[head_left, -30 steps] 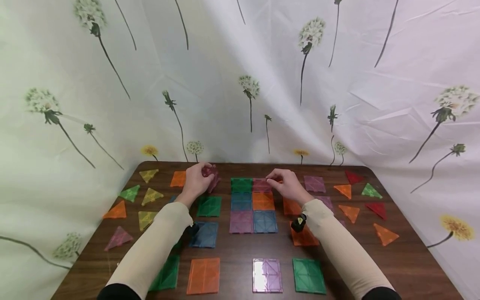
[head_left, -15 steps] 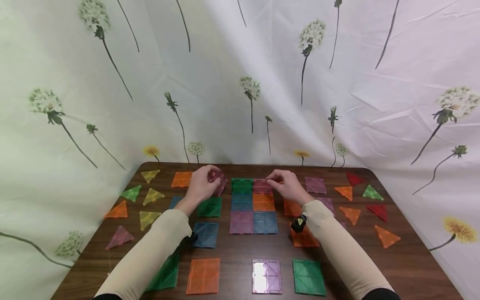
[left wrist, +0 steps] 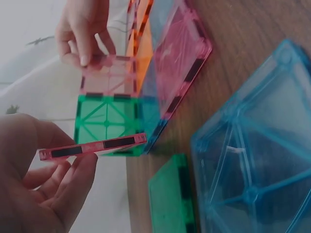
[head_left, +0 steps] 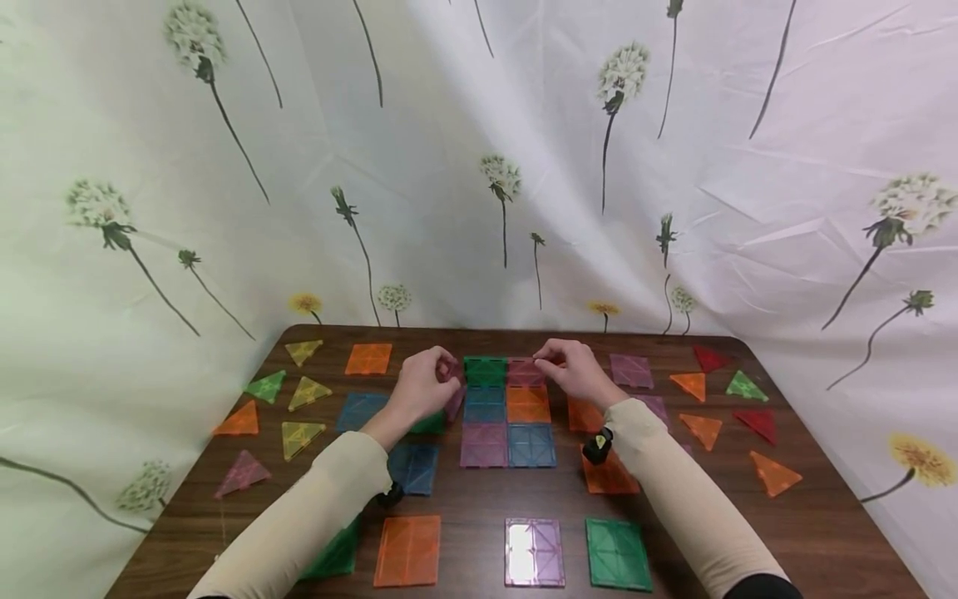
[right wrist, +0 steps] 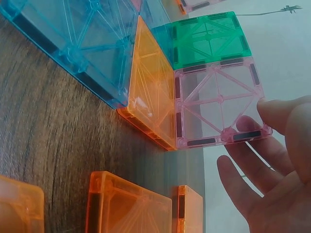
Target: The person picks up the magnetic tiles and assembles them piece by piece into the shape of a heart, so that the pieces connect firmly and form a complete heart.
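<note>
In the head view my left hand [head_left: 425, 387] pinches a pink square magnetic tile [left wrist: 92, 147] between thumb and fingers. The tile stands on edge beside the left side of the flat layout. My right hand [head_left: 576, 372] pinches the upper outer corner of another pink square tile [right wrist: 218, 104], standing upright. Joined edge to edge with it is an upright green square tile [head_left: 485, 369]. At their foot lie flat square tiles: blue [head_left: 484, 404], orange [head_left: 528, 404], pink [head_left: 482, 446] and a second blue one [head_left: 532, 446]. The left wrist view shows the held tile's end close to the green tile.
Loose square tiles lie around, such as an orange one [head_left: 407, 551], a purple one [head_left: 534, 552] and a green one [head_left: 618, 554] in front. Triangles, including a yellow one [head_left: 303, 439] and a red one [head_left: 758, 424], lie along both sides. A patterned cloth [head_left: 479, 249] hangs behind the table.
My left hand has moved right and slightly nearer, bringing its pink tile from apart on the left to the layout's left edge. The right hand stays at its tile.
</note>
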### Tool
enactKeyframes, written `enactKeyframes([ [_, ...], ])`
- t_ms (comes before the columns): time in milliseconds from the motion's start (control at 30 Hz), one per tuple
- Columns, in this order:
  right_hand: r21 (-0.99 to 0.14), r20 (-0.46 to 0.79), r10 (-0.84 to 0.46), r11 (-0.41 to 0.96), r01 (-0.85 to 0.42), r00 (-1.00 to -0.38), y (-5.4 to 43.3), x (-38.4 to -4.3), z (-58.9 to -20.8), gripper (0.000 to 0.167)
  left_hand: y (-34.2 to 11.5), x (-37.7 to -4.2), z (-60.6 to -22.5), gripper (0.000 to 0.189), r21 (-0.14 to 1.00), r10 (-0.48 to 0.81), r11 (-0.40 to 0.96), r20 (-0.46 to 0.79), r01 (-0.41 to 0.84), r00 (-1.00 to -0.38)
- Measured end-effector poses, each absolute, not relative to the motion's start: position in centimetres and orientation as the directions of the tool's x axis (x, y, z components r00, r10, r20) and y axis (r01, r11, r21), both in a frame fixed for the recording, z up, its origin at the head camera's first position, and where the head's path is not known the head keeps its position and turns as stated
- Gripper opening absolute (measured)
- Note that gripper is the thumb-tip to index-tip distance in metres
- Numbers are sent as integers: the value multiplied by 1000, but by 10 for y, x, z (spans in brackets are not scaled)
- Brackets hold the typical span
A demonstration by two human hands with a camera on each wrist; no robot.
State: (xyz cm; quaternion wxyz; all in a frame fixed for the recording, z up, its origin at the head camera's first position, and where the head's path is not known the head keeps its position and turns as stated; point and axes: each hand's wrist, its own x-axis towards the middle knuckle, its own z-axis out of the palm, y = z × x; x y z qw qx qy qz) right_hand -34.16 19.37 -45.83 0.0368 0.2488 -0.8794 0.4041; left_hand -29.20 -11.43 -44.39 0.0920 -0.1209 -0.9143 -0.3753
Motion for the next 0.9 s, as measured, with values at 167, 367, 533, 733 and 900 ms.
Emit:
enactKeyframes([
  [167,-691,257,-414,553,-466,-873,194,-341,-459,8,-107,-290,-446,21,669,155,689,239,278,-959],
  [367,-696,246,-407,558,-452,-880,194,-341,-458,8,-101,-291,-447,21,674,156,684,238,279,-959],
  [533,-696,247,-404,559,-451,-881,194,-341,-457,7,-98,-292,-447,21,662,170,689,248,295,-954],
  [733,-691,247,-403,564,-452,-881,194,-342,-457,7,-95,-292,-452,21,653,159,707,229,272,-960],
  [900,-692,250,-407,560,-456,-879,193,-341,-458,7,-95,-294,-453,25,687,130,687,205,238,-970],
])
